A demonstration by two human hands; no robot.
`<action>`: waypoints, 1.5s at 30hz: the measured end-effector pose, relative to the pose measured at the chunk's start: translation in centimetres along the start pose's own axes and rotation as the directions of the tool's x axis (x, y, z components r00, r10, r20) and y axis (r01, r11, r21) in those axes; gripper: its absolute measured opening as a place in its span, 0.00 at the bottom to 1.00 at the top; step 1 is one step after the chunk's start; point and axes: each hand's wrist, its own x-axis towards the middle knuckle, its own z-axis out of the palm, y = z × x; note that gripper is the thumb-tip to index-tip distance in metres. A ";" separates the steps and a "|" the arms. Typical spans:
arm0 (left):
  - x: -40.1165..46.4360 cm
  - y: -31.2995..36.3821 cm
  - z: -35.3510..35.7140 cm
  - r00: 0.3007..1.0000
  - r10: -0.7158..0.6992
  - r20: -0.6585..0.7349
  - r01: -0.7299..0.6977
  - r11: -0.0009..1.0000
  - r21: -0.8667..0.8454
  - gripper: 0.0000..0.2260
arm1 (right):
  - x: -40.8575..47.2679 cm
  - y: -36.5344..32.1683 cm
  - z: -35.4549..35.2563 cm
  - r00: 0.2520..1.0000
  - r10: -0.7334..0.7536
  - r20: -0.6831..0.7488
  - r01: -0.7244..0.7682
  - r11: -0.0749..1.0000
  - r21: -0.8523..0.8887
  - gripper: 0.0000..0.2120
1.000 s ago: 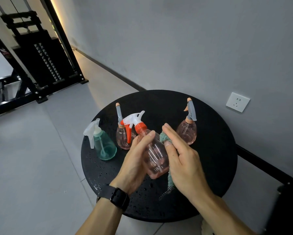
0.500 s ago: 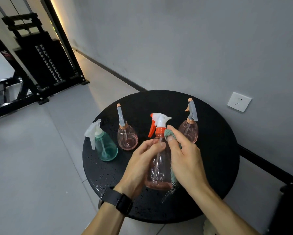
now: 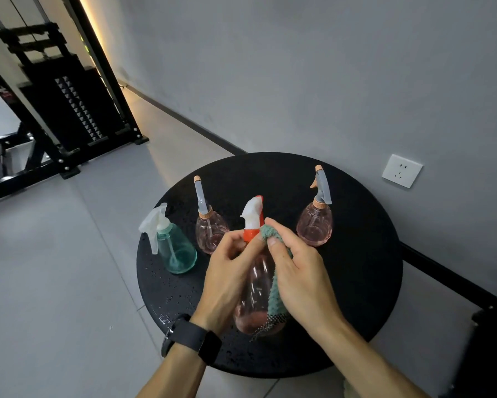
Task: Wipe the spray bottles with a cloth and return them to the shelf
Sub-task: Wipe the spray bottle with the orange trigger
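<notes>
We hold the pink spray bottle [image 3: 257, 285] upright over the near part of the round black table [image 3: 365, 271], close to its near edge. Our left hand [image 3: 227, 280] curls round the bottle's left side, fingertips up by the orange collar; our right hand [image 3: 301, 278] presses the green cloth [image 3: 274, 300] against the right side, thumb and fingers pinching the cloth at the neck — its frayed corner hangs by the bottle's base. The white trigger head stands clear above both hands.

Left of the grip, just beyond our left fingers, stands a round pink bottle [image 3: 211, 235] with a grey nozzle, and further left the teal bottle [image 3: 175, 251] with a white trigger, near the table's left edge. Right of the grip, apart from our right hand, a second round pink bottle [image 3: 314, 225]. The held bottle looks nearly empty, a pink tint at the bottom; the teal one too.

The tabletop is speckled with droplets. Beyond it a grey wall with a white socket [image 3: 402, 170], pale floor tiles, and a black weight machine [image 3: 66, 110] far left.
</notes>
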 end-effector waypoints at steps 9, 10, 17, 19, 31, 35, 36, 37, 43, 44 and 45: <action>0.2 0.1 -0.4 0.998 0.017 0.065 -0.022 0.997 0.072 0.10 | 0.8 -0.3 -0.5 0.970 -0.045 -0.237 0.044 0.999 -0.007 0.18; 0.1 0.1 -0.2 0.996 0.019 0.083 -0.026 0.996 0.082 0.11 | 0.8 -0.4 -0.5 0.962 -0.092 -0.257 0.086 0.996 -0.033 0.18; -0.3 -0.3 0.5 0.992 0.087 0.094 -0.092 0.994 0.057 0.15 | 1.0 0.2 0.4 0.942 -0.249 -0.223 0.202 0.956 -0.214 0.20; -0.3 -0.4 0.4 0.991 0.107 0.078 -0.110 0.993 0.039 0.16 | 0.8 0.5 0.5 0.940 -0.264 -0.216 0.208 0.945 -0.250 0.21; 0.4 -0.4 -1.1 0.993 0.110 0.053 -0.111 0.994 0.012 0.17 | 1.2 0.2 -0.7 0.978 -0.041 -0.204 0.016 0.992 -0.123 0.18; 0.3 -0.6 -0.8 0.990 0.107 0.090 -0.112 0.992 0.054 0.17 | 1.6 -0.4 -1.1 0.976 -0.014 -0.216 0.003 0.999 -0.052 0.17; 0.3 -0.6 -0.8 0.990 0.107 0.089 -0.112 0.992 0.050 0.17 | 1.5 -0.4 -1.1 0.978 -0.025 -0.208 0.012 0.998 -0.065 0.17; 0.3 -0.6 -0.8 0.991 0.106 0.081 -0.109 0.993 0.035 0.17 | 1.4 -0.2 -1.1 0.981 -0.037 -0.191 0.019 0.995 -0.094 0.17; 0.7 -0.1 -1.5 0.993 0.117 -0.026 -0.117 0.993 -0.007 0.11 | 1.5 1.0 -1.4 0.997 0.003 -0.083 -0.022 0.974 -0.227 0.16; 0.8 0.0 -1.5 0.992 0.121 -0.040 -0.121 0.993 -0.007 0.11 | 1.4 1.1 -1.5 0.997 0.009 -0.083 -0.028 0.974 -0.227 0.16; 0.8 0.1 -1.6 0.990 0.132 -0.047 -0.132 0.991 0.002 0.11 | 1.4 1.1 -1.6 0.996 0.009 -0.093 -0.030 0.974 -0.225 0.16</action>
